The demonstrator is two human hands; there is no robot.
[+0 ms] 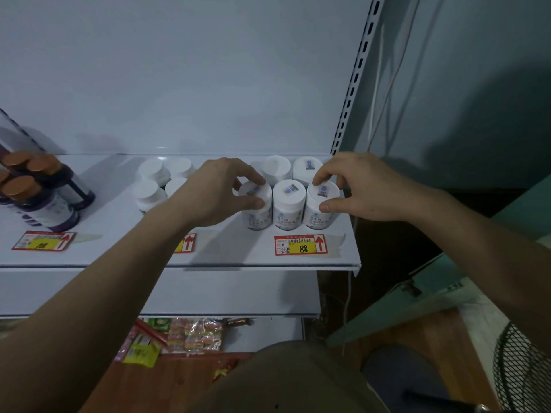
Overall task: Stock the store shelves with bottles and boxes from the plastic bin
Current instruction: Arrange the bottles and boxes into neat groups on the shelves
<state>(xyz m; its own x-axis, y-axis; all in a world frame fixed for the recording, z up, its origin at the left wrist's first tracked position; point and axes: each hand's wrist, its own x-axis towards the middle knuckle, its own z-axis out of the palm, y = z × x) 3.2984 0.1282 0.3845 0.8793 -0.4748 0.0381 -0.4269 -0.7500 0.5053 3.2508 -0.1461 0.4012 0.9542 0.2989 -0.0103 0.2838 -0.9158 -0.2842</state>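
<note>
Both hands are at the white shelf, each closed around the lid of a white bottle in the front row on the shelf's right side. The left hand pinches the left front bottle between thumb and fingers at the cap; the bottle stands upright on the shelf. The right hand grips the right front bottle the same way, thumb at the near side of the cap, fingertips at the far edge; this bottle also stands upright, close to the shelf's right end. Between them stands a middle front bottle, untouched, just beside both neighbours. Behind this row stand two more white bottles, close against the back panel.

To the left of the left forearm, a separate group of four plain white-capped bottles stands in two rows. At the far left, dark purple bottles with brown caps are clustered together.

A red-and-yellow price tag marked 88 is taped to the shelf front directly below the gripped row. A second tag lies at the left, and a third is partly hidden by the left forearm.

The plastic bin cannot be identified in the head view. Packaged snacks lie on a lower level
</note>
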